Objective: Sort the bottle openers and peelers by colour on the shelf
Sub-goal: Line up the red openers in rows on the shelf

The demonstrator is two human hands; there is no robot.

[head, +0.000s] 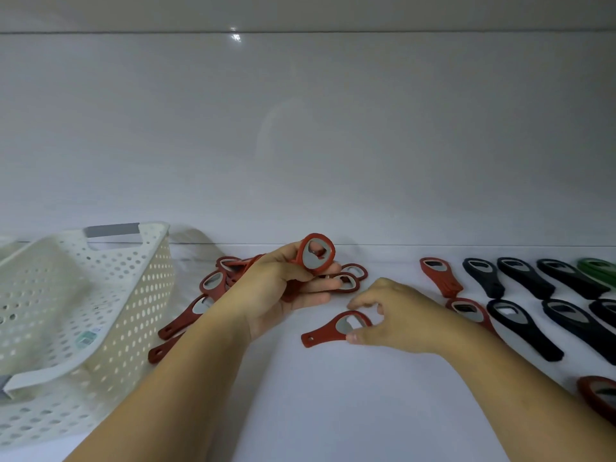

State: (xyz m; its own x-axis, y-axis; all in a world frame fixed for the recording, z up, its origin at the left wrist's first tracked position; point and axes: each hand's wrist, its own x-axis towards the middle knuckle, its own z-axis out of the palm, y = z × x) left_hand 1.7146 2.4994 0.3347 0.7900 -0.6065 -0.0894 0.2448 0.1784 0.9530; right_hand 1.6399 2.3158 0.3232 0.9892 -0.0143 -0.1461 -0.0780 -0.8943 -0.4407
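I note the left hand (283,288): grip curled round a red bottle opener (315,253), held up over the red pile (213,285) just beside the white perforated basket (133,278). Right hand (403,315): grip pinching the head of a single red opener (328,328) lying flat on the shelf (333,411). Black openers (523,288) lie in rows at right, with a green opener (596,266) beyond them.

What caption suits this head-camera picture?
Left hand grips red openers; right hand pinches a single red opener on the shelf.

Partly beyond right edge: green opener (599,269) and low red opener (596,395)
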